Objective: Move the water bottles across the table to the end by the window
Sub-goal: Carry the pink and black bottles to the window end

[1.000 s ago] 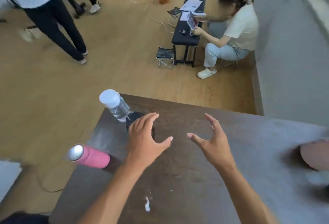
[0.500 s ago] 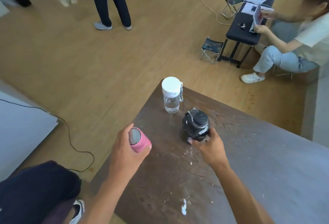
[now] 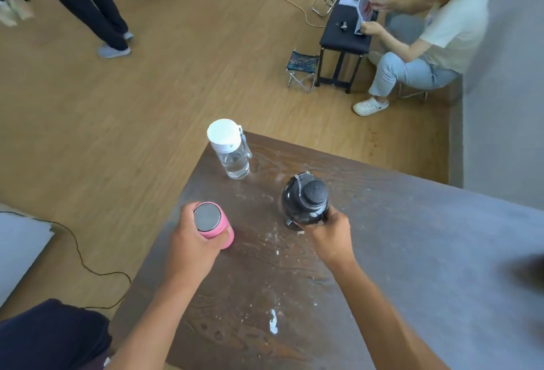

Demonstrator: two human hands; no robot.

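The left hand (image 3: pixel 191 247) has its fingers wrapped round the pink bottle (image 3: pixel 212 224) near the surface's (image 3: pixel 412 252) left edge. The clear bottle (image 3: pixel 230 149) stands untouched at the far corner. The right hand (image 3: pixel 329 233) grips the black bottle (image 3: pixel 305 200). Both look ready to lift and carry toward the window end.

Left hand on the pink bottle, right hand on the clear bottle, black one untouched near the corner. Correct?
Swapped. In the head view, the right hand grips the black bottle; the clear bottle is the untouched one near the table corner. The left hand is on the pink bottle, as you said.
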